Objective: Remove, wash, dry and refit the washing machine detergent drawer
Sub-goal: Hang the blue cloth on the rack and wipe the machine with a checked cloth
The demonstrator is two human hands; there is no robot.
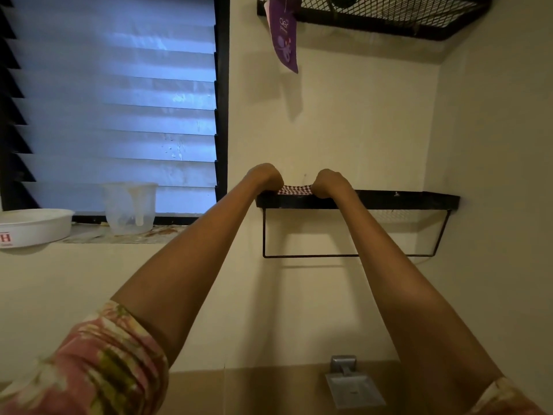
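The checked cloth (294,190) lies on the front edge of the black wall shelf (404,199), at 12 o'clock from me. My left hand (264,178) grips its 9 o'clock end and my right hand (330,182) its 3 o'clock end, all fingers curled tight on it. Detergent drawer: can't tell where. From my 2 hands: clear jug (130,208) at 9 o'clock, purple sachet (285,40) at 12, soap dish (353,387) at 6.

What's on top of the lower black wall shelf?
A checked cloth, gripped by the left hand and right hand. The rim of the shelf hides the rest of its top.
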